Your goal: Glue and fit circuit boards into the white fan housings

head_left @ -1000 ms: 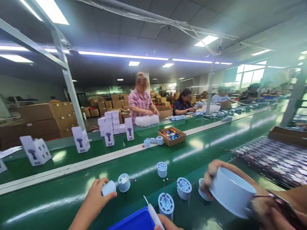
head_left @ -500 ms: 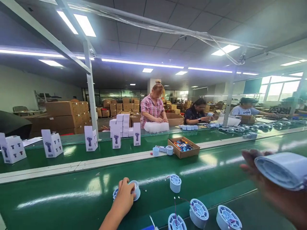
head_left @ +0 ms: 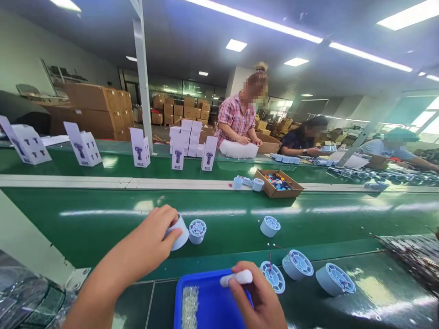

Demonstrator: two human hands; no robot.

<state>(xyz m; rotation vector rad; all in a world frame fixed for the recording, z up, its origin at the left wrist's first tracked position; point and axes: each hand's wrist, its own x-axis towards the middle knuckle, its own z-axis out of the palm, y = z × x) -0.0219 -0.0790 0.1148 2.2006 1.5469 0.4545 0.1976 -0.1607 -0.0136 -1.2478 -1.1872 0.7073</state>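
Observation:
My left hand (head_left: 158, 230) is closed around a pale, ring-shaped plastic housing (head_left: 180, 234), held tilted over the green belt. Just to its right stands a round fan housing (head_left: 198, 231) with a spoked face. Over a blue tray (head_left: 214, 297), my right hand (head_left: 259, 294) grips a white, rod-shaped thing (head_left: 242, 277) between thumb and fingers; its exact kind cannot be told. Small translucent pieces (head_left: 190, 307) lie along the tray's left side. Several more fan housings (head_left: 297, 265), some with thin wires, rest right of the tray.
A carton of coloured parts (head_left: 279, 183) sits on the white divider strip (head_left: 78, 182). White printed boxes (head_left: 140, 148) line the far belt. Dark wires (head_left: 411, 256) lie at right, and clear plastic (head_left: 34, 292) fills the lower left. Co-workers (head_left: 236, 119) are across the line.
The view has tilted down and shifted, bringing the blue tray and my right hand with the white rod into sight. My left hand still grips the housing. A hand with a large housing has left the right side.

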